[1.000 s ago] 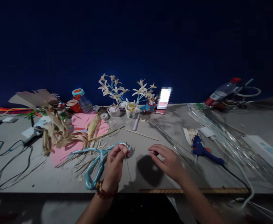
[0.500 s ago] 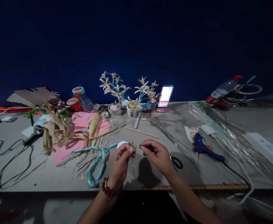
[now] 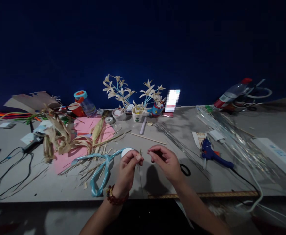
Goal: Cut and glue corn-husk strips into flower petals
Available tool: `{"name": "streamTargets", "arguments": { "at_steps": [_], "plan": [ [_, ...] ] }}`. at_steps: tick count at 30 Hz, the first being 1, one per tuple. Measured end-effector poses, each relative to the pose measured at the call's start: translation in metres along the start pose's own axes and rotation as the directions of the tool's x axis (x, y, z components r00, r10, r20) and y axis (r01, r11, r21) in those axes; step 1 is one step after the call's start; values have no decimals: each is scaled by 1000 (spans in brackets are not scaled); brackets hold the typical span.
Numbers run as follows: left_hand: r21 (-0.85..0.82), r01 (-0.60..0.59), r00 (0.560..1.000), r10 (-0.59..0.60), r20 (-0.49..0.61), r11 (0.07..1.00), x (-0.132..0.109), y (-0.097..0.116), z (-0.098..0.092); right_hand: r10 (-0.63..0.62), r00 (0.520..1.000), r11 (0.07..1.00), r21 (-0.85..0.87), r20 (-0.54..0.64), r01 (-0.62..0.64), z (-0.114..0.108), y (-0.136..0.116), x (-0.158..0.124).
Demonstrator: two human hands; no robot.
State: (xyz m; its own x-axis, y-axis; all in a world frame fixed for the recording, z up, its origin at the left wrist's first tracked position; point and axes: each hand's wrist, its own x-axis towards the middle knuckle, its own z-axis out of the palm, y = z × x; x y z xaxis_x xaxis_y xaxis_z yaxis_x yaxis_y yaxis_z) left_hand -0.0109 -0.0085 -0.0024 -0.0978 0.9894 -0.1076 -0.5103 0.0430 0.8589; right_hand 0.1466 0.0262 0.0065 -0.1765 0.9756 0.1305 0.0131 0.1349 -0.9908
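Note:
My left hand (image 3: 130,164), with a beaded bracelet at the wrist, is closed in a pinch over the table. Between its thumb and forefinger is a thin wire (image 3: 140,179) with a small, pale greenish tip above the fingers. Just right of that tip, my right hand (image 3: 166,164) is also pinched; whatever its fingertips hold is too small to make out. The hands are a short gap apart. A light blue ribbon (image 3: 93,182) lies looped left of my left hand, beside a white round object (image 3: 127,151). Black scissor-like handles (image 3: 185,169) show partly behind my right hand.
Dried corn husks (image 3: 59,130) and pink paper (image 3: 62,160) lie left. Husk flowers (image 3: 119,86) stand in small pots at the back, near a lit phone (image 3: 172,100). Loose wires (image 3: 174,138), a blue glue gun (image 3: 216,157) and a power strip (image 3: 277,156) are right.
The whole view has shifted slightly. My hands keep nearly the same pose, still pinched close together; the small tip above my left fingers looks turned a little.

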Motion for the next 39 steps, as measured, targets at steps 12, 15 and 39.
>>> {"name": "streamTargets", "arguments": {
  "at_steps": [12, 15, 39],
  "plan": [
    [-7, 77, 993, -76, 95, 997, -1, 3, 10, 14, 959, 979, 192, 282, -70, -10, -19, 26],
    [-5, 75, 992, -74, 98, 997, -3, 4, 11, 29, 951, 976, 197, 309, -94, -9, -19, 26],
    [-5, 79, 990, -77, 115, 997, -8, 5, 13, 49, 942, 971, 207, 333, -123, -8, -20, 22]
  ]
}}
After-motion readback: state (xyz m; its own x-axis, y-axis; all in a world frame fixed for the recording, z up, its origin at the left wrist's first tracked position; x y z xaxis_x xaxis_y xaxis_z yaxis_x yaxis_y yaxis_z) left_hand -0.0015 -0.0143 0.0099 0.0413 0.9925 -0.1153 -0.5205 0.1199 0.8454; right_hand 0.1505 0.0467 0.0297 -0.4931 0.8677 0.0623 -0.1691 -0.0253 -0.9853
